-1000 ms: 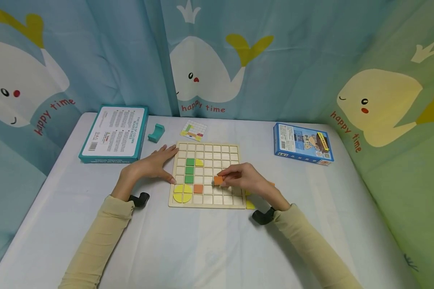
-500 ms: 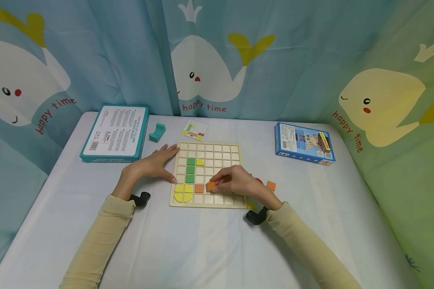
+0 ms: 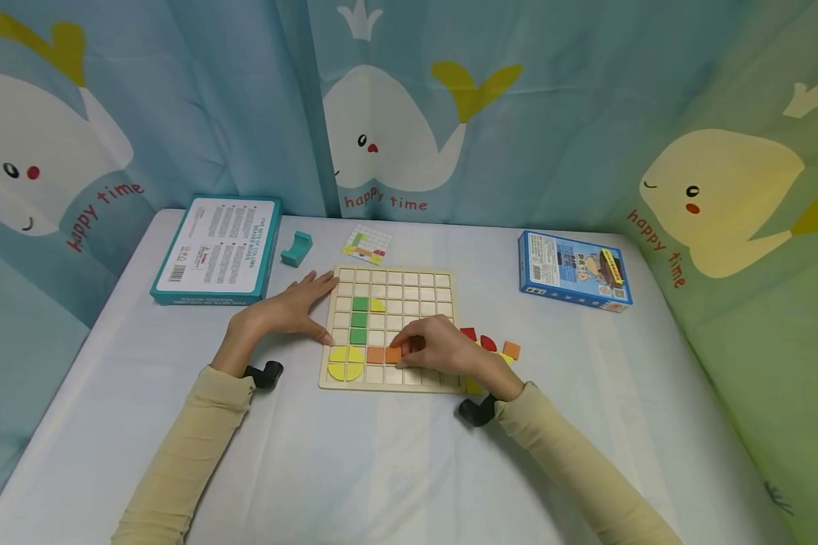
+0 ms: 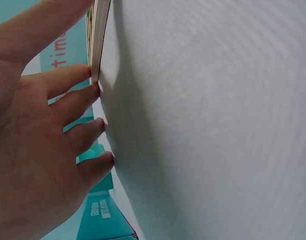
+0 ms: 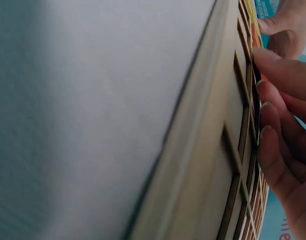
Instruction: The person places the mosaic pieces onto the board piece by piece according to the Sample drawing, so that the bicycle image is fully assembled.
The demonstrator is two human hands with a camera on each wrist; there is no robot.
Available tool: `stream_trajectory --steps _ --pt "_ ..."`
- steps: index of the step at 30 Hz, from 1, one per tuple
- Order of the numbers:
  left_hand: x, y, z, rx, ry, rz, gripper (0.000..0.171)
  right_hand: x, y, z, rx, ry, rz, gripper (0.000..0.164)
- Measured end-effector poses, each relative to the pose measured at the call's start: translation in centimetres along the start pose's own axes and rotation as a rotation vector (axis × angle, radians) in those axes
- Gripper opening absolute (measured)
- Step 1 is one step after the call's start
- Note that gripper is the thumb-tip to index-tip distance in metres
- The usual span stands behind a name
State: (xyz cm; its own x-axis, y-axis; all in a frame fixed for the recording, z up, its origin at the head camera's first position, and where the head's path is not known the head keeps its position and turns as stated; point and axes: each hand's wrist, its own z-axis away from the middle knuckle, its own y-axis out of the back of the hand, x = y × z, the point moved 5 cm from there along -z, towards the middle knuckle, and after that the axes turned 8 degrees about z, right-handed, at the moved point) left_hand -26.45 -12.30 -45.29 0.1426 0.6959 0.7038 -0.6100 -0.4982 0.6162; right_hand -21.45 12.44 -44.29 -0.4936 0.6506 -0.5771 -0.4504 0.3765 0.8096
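A wooden grid board (image 3: 412, 291) lies in the middle of the table. My left hand (image 3: 288, 309) rests at its left edge, thumb and fingers spread, fingertips against the side (image 4: 98, 40). Over the board's lower middle, my right hand (image 3: 436, 344) pinches an orange square tile (image 3: 393, 355) at a cell right beside another orange square (image 3: 376, 355). Its lower fingers hang over the grid in the right wrist view. Also in the cells are a column of green squares (image 3: 359, 319), a yellow quarter-circle (image 3: 377, 305) and a yellow circle of quarter pieces (image 3: 345, 363).
A pattern card (image 3: 368, 244) lies behind the board, a teal holder (image 3: 296, 249) to its left. A teal box (image 3: 218, 246) stands back left, a blue box (image 3: 575, 269) back right. Loose red (image 3: 488, 344), orange (image 3: 511, 350) and yellow pieces lie right of the board, partly behind my right wrist.
My right hand has moved left and toward the front of the board, bringing the orange tile down beside the first orange square. My left hand has stayed at the board's edge.
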Motion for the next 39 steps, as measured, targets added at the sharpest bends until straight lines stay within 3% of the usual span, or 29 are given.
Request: stream_trajectory --steps 8,22,29,39 --pt "-0.1 0.0 -0.1 0.004 -0.005 0.001 0.112 0.3 0.2 1.0 0.039 0.016 -0.017 0.026" --pt "0.0 -0.1 0.0 0.003 -0.003 0.001 0.112 2.4 2.4 5.6 0.182 -0.068 0.015 0.022" --pt "0.0 -0.1 0.0 0.0 -0.006 -0.002 0.113 4.2 2.8 7.8 0.228 -0.165 -0.002 0.021" --pt "0.0 0.0 -0.1 0.005 0.004 0.006 0.114 6.6 4.2 10.7 0.273 -0.264 0.063 0.024"
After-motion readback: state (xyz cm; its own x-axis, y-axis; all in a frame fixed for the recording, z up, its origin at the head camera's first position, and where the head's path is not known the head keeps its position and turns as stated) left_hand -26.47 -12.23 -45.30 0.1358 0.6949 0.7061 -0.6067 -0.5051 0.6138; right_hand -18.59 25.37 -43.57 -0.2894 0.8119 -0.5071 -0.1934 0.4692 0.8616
